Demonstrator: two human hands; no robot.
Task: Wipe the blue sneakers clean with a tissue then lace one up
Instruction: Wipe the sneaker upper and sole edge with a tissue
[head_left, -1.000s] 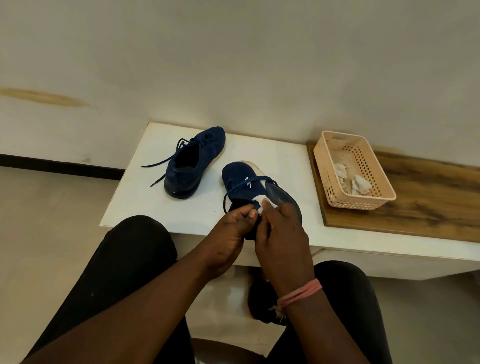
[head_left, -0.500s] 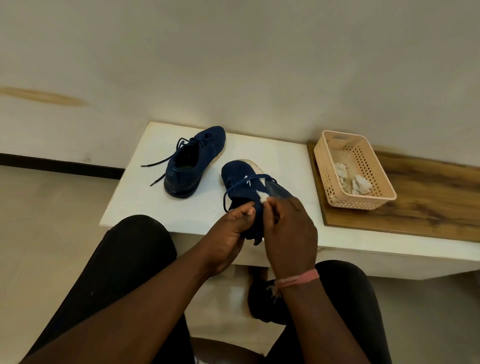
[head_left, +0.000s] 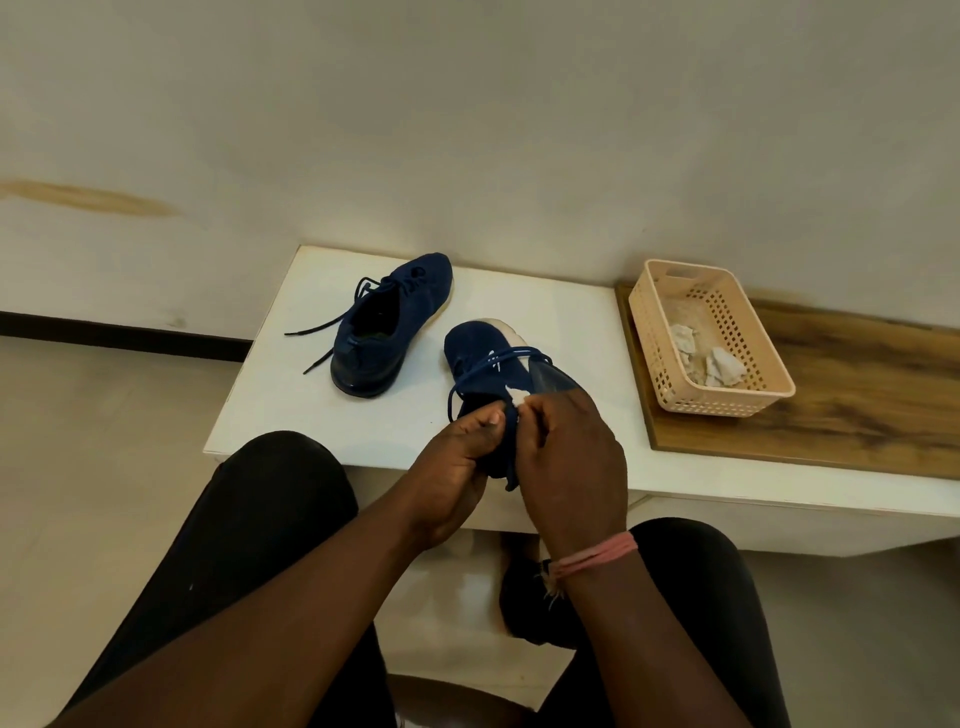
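Two blue sneakers are on the white table (head_left: 291, 395). The far sneaker (head_left: 387, 325) stands alone at the back with its dark laces trailing left. The near sneaker (head_left: 488, 358) is at the table's front edge, toe pointing away, its blue lace (head_left: 470, 382) looped loose over the top. My left hand (head_left: 457, 462) grips the heel part of the near sneaker from the left. My right hand (head_left: 569, 452) pinches a small white tissue (head_left: 516, 396) against the sneaker's opening. The heel itself is hidden behind both hands.
A beige perforated basket (head_left: 748, 332) with crumpled used tissues (head_left: 719, 366) sits on a wooden board (head_left: 857, 410) at the right. A wall runs right behind the table. My knees in black trousers are under the table's front edge.
My right hand has slid with the tissue a little up and forward along the near sneaker's opening. My left hand keeps its hold; the far sneaker has not moved.
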